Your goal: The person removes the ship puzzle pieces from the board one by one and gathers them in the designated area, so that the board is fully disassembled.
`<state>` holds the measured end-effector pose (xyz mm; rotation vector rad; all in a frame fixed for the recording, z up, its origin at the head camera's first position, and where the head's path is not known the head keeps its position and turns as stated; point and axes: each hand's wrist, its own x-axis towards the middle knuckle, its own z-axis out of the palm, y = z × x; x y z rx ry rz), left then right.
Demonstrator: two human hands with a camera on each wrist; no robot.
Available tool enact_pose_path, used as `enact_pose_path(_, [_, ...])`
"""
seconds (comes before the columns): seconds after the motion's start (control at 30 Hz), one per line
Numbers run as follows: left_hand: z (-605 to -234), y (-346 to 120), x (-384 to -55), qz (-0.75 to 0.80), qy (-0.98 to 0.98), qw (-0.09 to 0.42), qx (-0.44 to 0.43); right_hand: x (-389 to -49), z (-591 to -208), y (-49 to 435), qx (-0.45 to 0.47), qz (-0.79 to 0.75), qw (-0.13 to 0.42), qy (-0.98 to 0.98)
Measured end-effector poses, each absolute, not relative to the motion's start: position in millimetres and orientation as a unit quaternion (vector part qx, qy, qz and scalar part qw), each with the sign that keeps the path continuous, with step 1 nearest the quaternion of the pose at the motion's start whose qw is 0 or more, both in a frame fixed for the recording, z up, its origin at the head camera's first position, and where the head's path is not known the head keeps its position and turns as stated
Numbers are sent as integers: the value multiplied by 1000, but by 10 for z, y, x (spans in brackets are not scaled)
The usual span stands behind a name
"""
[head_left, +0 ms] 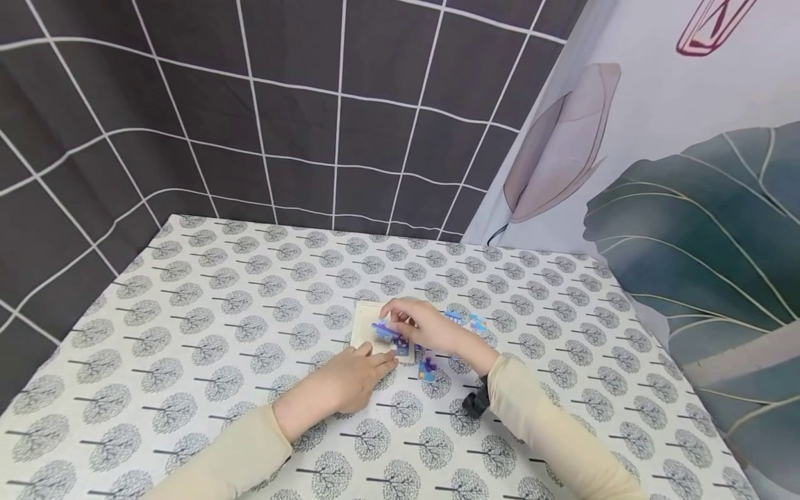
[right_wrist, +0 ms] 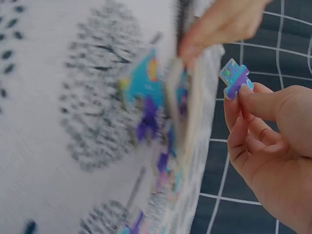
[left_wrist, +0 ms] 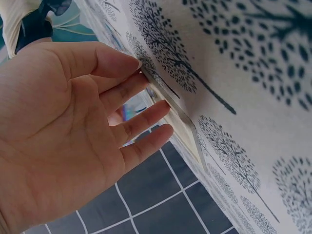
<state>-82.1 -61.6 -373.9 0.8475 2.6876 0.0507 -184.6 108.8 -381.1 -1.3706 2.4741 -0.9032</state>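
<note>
My right hand (head_left: 430, 328) pinches a blue and purple jigsaw piece (right_wrist: 236, 78) between thumb and fingertips, held up above a pale puzzle tray (head_left: 367, 317). Inside the tray, near its right side, lie dark blue and purple pieces (head_left: 401, 345), partly covered by the right hand in the head view. My left hand (head_left: 353, 380) rests at the tray's near edge. In the left wrist view its fingers are loosely extended over the rim (left_wrist: 195, 134), with the thumb tip right at the edge.
Just right of the tray lies a loose blue and purple puzzle piece (head_left: 428, 370). Farther back are more loose pieces (head_left: 478, 323). A tree-patterned cloth (head_left: 250, 361) covers the table. A dark gridded curtain (head_left: 300, 118) hangs behind, with a leaf-printed cloth (head_left: 706, 243) at the right.
</note>
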Motion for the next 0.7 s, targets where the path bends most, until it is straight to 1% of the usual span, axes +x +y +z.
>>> enact_pose_path(0.07, [-3739,-617,-828,20,940,160,299,-1851,-3777,1116,-458,-311,86,828])
enact_pose_path(0.3, [-3745,-643,-861,28,938,157,307,-1801,-3734,1196,-431,-310,111,840])
enact_pose_path(0.53, [-3715,-653,-873,33,937,154,313,-1749,-3739,1272,-422,-316,99,844])
enact_pose_path(0.7, [-3720,-650,-874,39,937,156,310,-1701,-3785,1370,-419,-307,109,848])
